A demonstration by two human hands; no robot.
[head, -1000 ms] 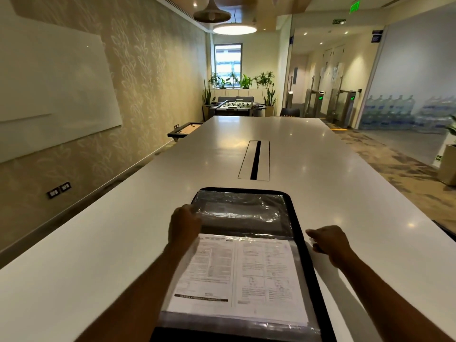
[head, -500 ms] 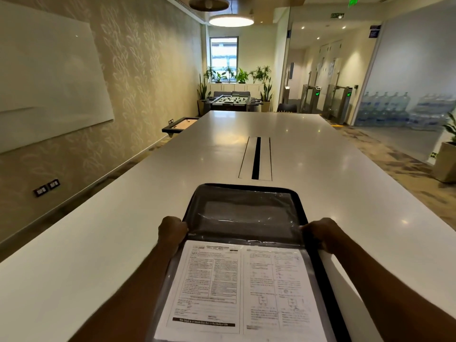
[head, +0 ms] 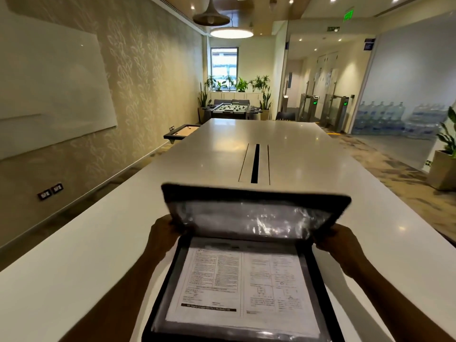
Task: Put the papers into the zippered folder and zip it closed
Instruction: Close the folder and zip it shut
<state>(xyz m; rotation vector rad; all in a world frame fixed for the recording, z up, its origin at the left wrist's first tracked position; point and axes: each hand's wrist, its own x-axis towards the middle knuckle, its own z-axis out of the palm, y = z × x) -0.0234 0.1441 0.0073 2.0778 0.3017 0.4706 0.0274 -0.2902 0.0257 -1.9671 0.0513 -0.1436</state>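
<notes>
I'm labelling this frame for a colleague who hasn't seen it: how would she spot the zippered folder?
Start at the long white table. At its near end, both hands hold a black-edged zippered folder, its clear-lined cover raised over printed papers. It is the only loose object on the table.

Folder flap (head: 256, 213): lay flat beyond the hands, now lifted and tilted up between them. Left hand (head: 164, 239) and right hand (head: 341, 244): now gripping flap's side edges. Papers (head: 243, 287): partly overhung.
</notes>
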